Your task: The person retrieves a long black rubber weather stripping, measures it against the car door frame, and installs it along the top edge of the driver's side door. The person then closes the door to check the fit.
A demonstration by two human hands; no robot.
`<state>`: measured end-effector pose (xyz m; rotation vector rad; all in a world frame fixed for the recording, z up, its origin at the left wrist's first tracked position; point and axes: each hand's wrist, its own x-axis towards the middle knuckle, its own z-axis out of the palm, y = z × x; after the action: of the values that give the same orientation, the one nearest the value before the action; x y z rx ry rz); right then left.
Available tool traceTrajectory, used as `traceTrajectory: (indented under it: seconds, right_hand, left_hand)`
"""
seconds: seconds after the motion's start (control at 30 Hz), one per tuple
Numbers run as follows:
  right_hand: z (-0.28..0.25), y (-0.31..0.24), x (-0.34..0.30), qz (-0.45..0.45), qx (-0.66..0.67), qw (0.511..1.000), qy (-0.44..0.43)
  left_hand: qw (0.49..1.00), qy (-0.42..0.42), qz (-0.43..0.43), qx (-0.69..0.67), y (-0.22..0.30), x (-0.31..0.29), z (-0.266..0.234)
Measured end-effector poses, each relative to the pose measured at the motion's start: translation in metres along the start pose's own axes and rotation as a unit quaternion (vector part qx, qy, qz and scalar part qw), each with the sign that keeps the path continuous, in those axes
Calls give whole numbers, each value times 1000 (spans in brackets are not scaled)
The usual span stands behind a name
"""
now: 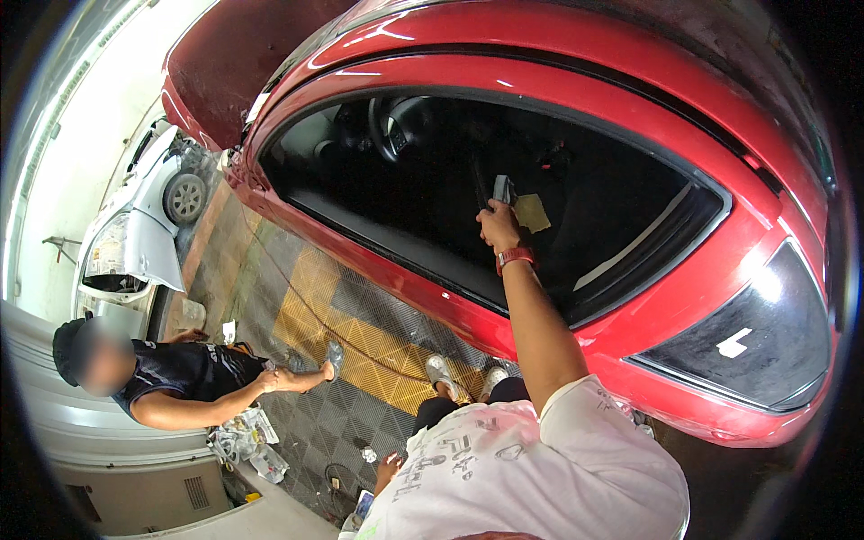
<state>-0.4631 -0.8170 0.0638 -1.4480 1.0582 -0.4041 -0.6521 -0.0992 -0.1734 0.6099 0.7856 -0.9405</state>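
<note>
My right arm, with a red watch (516, 258) on the wrist, reaches to the side window of a red car (594, 108). My right hand (498, 225) is closed around a grey and black object (503, 190) whose kind I cannot make out. Right beside it is a yellowish square piece (532, 213), perhaps paper or cloth, against the dark interior. A steering wheel (382, 130) shows farther left through the window. Low at my left side, my left hand (388, 470) hangs partly behind my white shirt, its visible fingers apart and nothing seen in them.
Another person in dark clothes (193, 373) sits or crouches at the left. A hose or cable (301, 310) crosses the grey and yellow tiled floor (351, 360). Crumpled plastic and paper (256, 441) lie by that person. A white car (139, 229) stands at the far left.
</note>
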Motion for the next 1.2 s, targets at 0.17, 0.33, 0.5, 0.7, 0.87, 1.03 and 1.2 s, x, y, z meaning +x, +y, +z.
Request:
traceTrajectory:
  seconds: [0.17,0.33,0.5,0.7,0.87,1.03,1.2]
  right_hand:
    - [10,-2,-6,9,2,1000,2]
    - [24,19,22,-41,-1,999,21]
    - [36,29,38,-50,-60,995,62]
    - [22,-20,24,-22,56,998,9]
    - [-4,-2,5,20,134,991,-11]
    - [-4,-19,-5,47,171,984,-6]
    - [-7,-32,-55,13,332,943,-34]
  left_hand:
    - [960,-11,123,249,-10,-6,-7]
    - [949,-253,-147,-120,8,5,6]
    - [964,124,32,233,16,5,29]
    - [906,218,76,354,7,1,23]
    - [883,236,75,399,-3,7,31]
    - [848,251,57,463,-13,2,21]
    - [819,244,60,516,-9,9,32]
